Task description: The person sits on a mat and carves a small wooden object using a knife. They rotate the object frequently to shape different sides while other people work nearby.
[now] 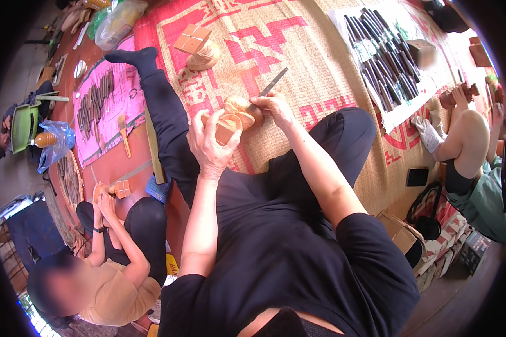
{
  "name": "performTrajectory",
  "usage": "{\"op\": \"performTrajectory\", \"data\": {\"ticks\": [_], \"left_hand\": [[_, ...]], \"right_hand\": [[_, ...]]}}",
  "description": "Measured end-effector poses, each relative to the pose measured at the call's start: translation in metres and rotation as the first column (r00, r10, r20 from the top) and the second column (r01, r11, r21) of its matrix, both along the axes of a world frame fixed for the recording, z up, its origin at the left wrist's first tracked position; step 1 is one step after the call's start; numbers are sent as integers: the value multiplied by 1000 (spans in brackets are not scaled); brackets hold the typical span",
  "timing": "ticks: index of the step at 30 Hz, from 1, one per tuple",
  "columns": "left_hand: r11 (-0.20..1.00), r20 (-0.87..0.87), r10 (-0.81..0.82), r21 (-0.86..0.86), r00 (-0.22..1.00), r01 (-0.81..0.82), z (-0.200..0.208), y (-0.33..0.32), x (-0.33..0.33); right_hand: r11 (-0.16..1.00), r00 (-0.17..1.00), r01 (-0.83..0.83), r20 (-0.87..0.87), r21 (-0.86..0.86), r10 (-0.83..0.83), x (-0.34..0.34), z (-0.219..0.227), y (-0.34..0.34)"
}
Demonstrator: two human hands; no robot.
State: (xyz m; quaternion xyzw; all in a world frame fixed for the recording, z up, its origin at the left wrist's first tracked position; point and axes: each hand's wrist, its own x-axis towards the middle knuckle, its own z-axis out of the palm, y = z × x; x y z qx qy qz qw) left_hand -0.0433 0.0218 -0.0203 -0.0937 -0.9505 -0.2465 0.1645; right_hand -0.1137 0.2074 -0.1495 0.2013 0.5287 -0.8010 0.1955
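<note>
My left hand is closed around a light wooden carving with a rounded, layered body and a square block at one end. My right hand grips a narrow, dark carving tool, and its fingers are right at the carving's right side. One end of the tool sticks out up and to the right, away from the wood; its other end is hidden by my fingers. Beyond my hands, on the mat, stands a similar wooden piece with a square block on top.
A patterned red-and-straw mat lies beneath. Chisels cover a pink cloth to the left, beside a brush. Dark tools lie in rows on white sheeting at right. Co-workers sit at lower left and right.
</note>
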Motion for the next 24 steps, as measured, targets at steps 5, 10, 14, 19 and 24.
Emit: {"op": "performTrajectory", "data": {"ticks": [5,10,14,19,24], "left_hand": [[1000,-6,-10,4,1000,10,0,3,-4],[1000,-92,-22,-22,995,20,0,7,-9],[1000,-35,24,-8,999,-25,2,-1,-2],[999,-59,17,47,998,-14,10,-5,-5],[992,-75,54,121,996,-45,0,-6,1]], "right_hand": [[995,961,-48,-268,85,69,3,8,-10],[1000,1000,-13,18,26,12,-3,5,7],[969,967,-238,-75,58,242,-1,-2,2],[984,988,-156,3,84,157,7,32,-6],[988,993,-113,21,-102,116,-2,-16,15]]}}
